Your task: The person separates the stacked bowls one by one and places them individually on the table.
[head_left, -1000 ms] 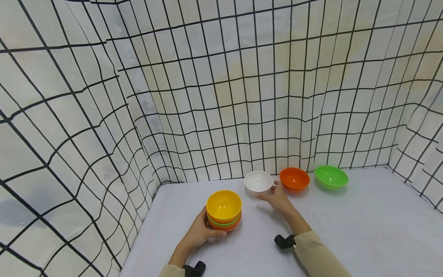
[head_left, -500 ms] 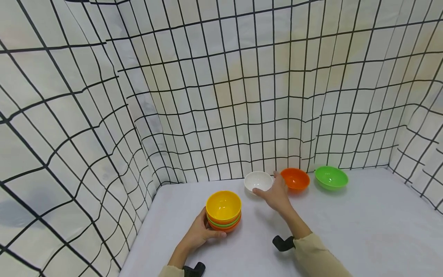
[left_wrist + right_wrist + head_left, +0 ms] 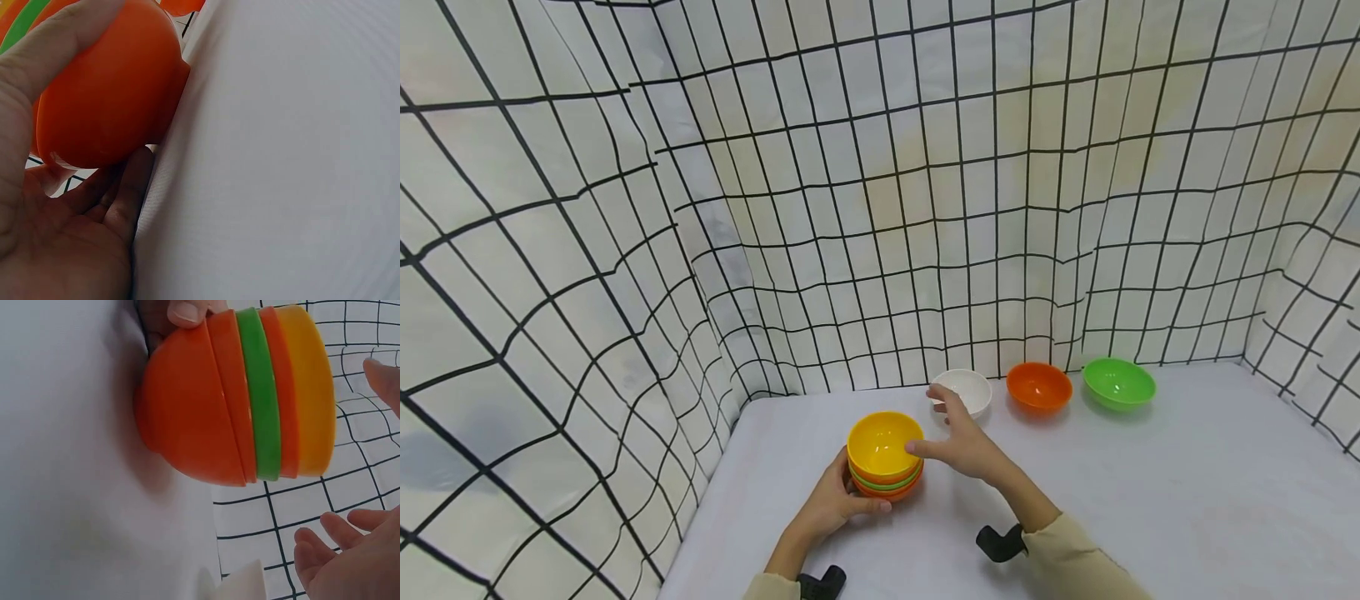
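Observation:
A stack of nested bowls stands upright on the table, with a yellow bowl [image 3: 880, 454] on top. Below it in the right wrist view come orange, a green bowl [image 3: 262, 400] and more orange, down to the bottom orange bowl [image 3: 184, 412]. My left hand [image 3: 827, 507] grips the stack low on its left side, thumb in front and fingers round the back. My right hand [image 3: 966, 447] hovers over the stack's right edge with fingers and thumb spread, holding nothing. Behind its fingers sits a white bowl [image 3: 973, 392], partly hidden.
To the right of the white bowl, a single orange bowl [image 3: 1039, 387] and a light green bowl [image 3: 1118, 383] stand in a row near the table's back edge. A white cloth covers the table [image 3: 1187, 483]. Black-gridded white sheets [image 3: 895, 208] enclose the back and sides.
My right hand has let go of the white bowl and moved left, over to the stack. The white bowl stays in the back row. My left hand keeps its hold.

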A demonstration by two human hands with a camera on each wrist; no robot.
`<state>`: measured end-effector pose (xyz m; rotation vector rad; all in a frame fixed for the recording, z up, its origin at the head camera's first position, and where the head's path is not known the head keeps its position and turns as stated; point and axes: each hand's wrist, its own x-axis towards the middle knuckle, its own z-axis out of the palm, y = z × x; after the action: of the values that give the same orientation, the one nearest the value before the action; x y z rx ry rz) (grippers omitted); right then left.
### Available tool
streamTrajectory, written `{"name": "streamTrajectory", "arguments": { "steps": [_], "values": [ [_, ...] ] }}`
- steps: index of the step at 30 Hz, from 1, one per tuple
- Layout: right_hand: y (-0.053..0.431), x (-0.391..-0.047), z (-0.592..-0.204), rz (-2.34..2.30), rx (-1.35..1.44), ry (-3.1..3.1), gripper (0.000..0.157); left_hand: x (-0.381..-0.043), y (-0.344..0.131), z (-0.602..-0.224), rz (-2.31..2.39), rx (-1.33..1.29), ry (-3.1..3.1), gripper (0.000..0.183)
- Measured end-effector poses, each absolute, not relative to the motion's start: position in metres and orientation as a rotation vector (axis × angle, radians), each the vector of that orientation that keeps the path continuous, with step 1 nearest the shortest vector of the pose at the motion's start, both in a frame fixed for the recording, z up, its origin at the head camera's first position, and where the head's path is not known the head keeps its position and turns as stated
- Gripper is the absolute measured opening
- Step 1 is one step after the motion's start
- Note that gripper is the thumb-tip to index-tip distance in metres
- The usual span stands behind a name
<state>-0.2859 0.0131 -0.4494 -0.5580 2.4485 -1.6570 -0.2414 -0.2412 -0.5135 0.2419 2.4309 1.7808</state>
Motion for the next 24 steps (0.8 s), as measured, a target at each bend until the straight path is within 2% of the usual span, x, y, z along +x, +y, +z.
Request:
{"name": "streamTrajectory", "arguments": {
  "steps": [9, 24],
  "values": [
    [-0.001, -0.28, -0.466, -1.547, -0.735, 2.374, 0.105, -0.241, -0.242, -0.514, 1.766, 0.272, 2.437, 0.1],
    [-0.016, -0.278, -0.478, -1.663, -0.676, 2.243, 0.12, -0.243, -0.242, -0.514, 1.747, 0.25, 2.442, 0.102]
  ]
}}
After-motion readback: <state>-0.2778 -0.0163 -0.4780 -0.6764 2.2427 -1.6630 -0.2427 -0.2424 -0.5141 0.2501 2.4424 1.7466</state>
